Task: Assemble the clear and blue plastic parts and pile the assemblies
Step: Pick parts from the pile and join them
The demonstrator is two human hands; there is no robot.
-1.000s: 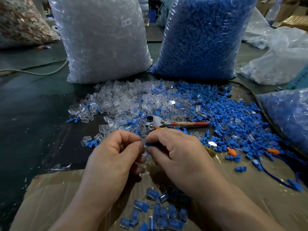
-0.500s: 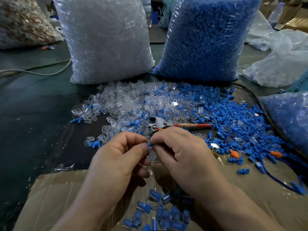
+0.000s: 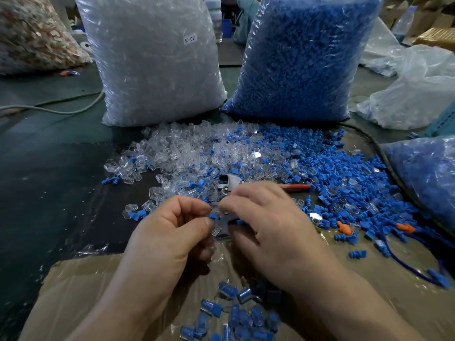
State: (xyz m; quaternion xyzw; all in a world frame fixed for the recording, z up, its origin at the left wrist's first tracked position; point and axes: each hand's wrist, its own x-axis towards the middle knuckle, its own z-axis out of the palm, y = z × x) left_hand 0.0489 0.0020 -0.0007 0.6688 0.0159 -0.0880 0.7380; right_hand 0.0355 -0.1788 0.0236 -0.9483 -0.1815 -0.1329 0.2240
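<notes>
Barely showing, just nearside of pliers [image 3: 227,182]: left hand [image 3: 172,238] pinching blue part [image 3: 212,216], right hand [image 3: 269,230] pinching clear part [image 3: 216,207], fingertips hiding joint; right forearm partly covering assemblies [image 3: 211,308].

Pinched between left hand [image 3: 170,235] and right hand [image 3: 270,225]: clear-blue part [image 3: 213,216]; assemblies pile [image 3: 236,316] near wrists.

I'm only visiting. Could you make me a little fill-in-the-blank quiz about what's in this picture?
1. The labelled bag is full of ____ parts.
2. The neighbouring bag holds ____ parts.
3. The pliers behind the hands have a ____ handle.
4. The left hand and right hand pinch small parts; the finished pieces below them lie on ____.
Missing words: clear, blue, red, cardboard.
</notes>
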